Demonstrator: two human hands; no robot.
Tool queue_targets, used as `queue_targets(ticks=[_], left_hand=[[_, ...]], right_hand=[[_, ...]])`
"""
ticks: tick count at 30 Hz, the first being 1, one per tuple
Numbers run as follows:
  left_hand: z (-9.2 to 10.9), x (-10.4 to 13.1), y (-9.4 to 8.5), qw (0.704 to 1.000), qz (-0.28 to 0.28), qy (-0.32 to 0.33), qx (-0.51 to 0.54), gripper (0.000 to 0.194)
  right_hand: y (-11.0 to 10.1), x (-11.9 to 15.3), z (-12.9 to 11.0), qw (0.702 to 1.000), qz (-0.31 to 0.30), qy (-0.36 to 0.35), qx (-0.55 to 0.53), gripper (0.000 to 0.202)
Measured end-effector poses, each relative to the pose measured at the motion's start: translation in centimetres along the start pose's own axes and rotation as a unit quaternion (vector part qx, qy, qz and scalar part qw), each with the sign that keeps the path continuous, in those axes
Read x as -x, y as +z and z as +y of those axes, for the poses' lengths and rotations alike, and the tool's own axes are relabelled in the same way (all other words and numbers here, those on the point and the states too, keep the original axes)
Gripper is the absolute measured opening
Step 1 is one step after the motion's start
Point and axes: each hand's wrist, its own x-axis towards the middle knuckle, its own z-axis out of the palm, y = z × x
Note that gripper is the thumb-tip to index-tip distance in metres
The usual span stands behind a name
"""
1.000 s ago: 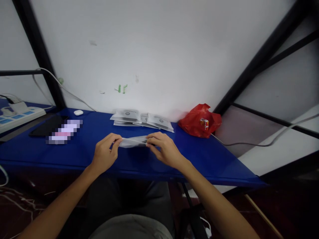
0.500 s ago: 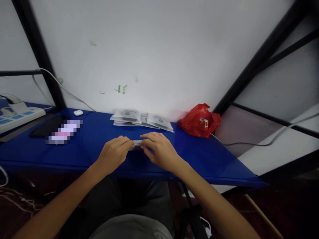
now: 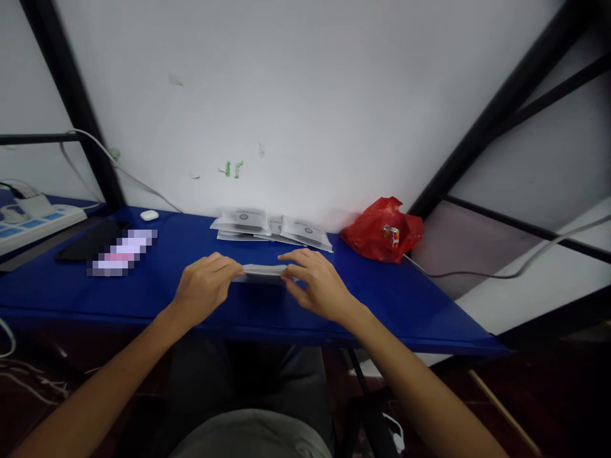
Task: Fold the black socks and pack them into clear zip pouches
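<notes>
Between my two hands is a folded sheet of white paper (image 3: pixel 262 271), a thin strip from this angle, over the near half of the blue table (image 3: pixel 191 245). My left hand (image 3: pixel 205 285) pinches its left end, fingers together. At the right end my right hand (image 3: pixel 317 283) grips it between thumb and fingers, with the index finger raised a little above the edge. Just beyond lie several folded white papers (image 3: pixel 243 219) with a round printed mark, overlapping against the wall.
A crumpled red plastic bag (image 3: pixel 377 232) stands right of the papers. On the left are a dark tablet (image 3: pixel 79 245), a pixelated patch, a white earbud case (image 3: pixel 149 215) and a power strip (image 3: pixel 42 228). Black frame bars (image 3: pixel 81 108) rise on both sides.
My hands have drawn apart, the left one going left and the right one slightly right. More of the folded paper shows between them.
</notes>
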Motion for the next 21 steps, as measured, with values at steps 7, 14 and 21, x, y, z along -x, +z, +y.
queue_targets(ticks=[7, 14, 21], left_hand=[[-2.0, 0.9, 0.3, 0.998, -0.036, -0.043, -0.009, 0.023], [0.0, -0.7, -0.1, 0.963, -0.201, -0.115, 0.139, 0.023], [0.3, -2.6, 3.5, 0.951, -0.28, -0.073, 0.11, 0.04]], right_hand=[[1.2, 1.1, 2.2, 0.998, 0.007, 0.039, 0.05, 0.011], [4.4, 1.9, 4.9, 0.984, -0.018, 0.138, 0.107, 0.026], [5.6, 3.2, 6.0, 0.967, -0.047, 0.244, 0.065, 0.029]])
